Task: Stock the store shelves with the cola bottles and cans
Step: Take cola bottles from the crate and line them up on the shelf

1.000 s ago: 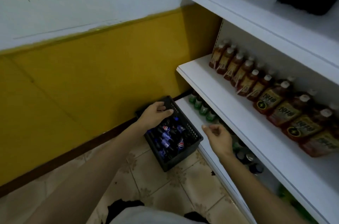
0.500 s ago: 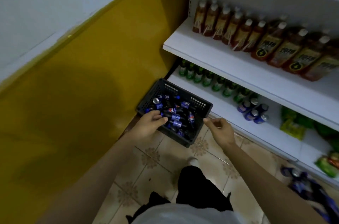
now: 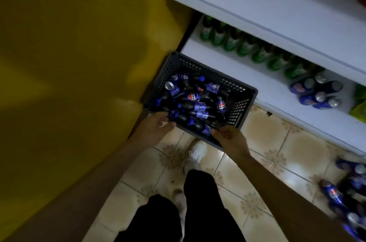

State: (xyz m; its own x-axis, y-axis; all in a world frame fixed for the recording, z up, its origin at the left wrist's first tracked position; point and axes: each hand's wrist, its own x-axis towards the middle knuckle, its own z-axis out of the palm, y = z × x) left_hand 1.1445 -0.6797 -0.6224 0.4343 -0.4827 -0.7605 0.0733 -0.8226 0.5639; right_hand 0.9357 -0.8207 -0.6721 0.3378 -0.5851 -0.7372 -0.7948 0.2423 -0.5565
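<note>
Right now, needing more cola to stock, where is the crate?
In head view the crate is centre, yellow wall left, bottom shelf right, left grip and right grip holding its near rim.

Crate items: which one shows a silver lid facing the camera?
The can at the crate's far-left side; around it lie dark bottles with blue caps.

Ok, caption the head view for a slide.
Left hand and right hand grip a dark perforated plastic crate of blue-labelled cola bottles and silver-topped cans.
</note>
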